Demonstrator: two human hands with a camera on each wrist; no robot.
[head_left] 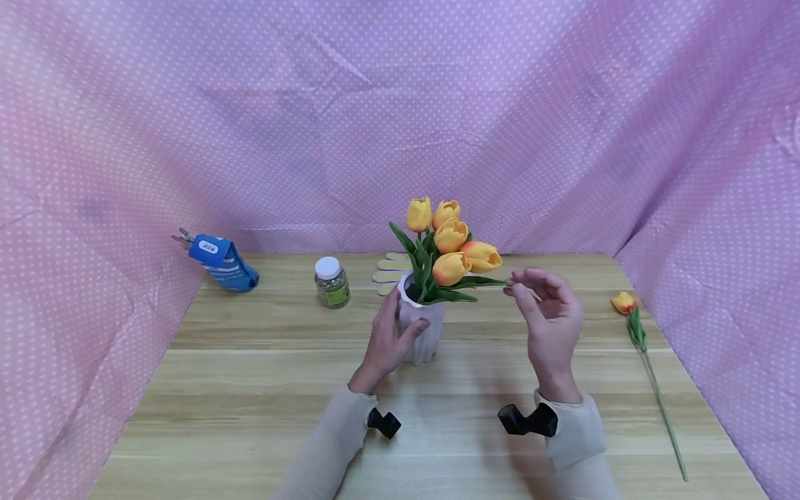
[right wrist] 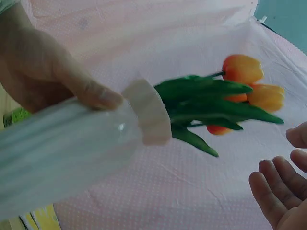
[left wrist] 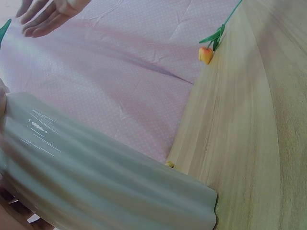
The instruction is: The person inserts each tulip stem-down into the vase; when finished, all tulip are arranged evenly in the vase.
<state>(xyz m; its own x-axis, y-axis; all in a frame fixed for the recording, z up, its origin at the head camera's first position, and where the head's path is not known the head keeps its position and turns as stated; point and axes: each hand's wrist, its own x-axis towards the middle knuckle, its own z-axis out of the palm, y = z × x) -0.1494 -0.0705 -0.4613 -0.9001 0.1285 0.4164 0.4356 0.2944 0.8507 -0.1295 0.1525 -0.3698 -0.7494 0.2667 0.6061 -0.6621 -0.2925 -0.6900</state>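
A white ribbed vase point(head_left: 428, 337) stands on the wooden table, and my left hand point(head_left: 384, 340) grips its side near the rim, thumb across the front. Several yellow-orange tulips point(head_left: 451, 236) with green leaves rise out of the vase; their lower stems are hidden inside. My right hand point(head_left: 553, 319) is raised to the right of the bouquet, close to the tip of a long leaf point(head_left: 478, 281). In the right wrist view a small gap separates that leaf point(right wrist: 259, 113) from my relaxed right fingers point(right wrist: 271, 191), which hold nothing.
One more tulip point(head_left: 623, 303) lies at the table's right side, its long stem pointing toward me. Behind the vase is a yellow-and-white glove point(head_left: 389, 272). A white-lidded jar point(head_left: 331, 285) and a clipped blue bag point(head_left: 221, 260) stand to the left. Pink dotted cloth point(head_left: 350, 139) surrounds the table.
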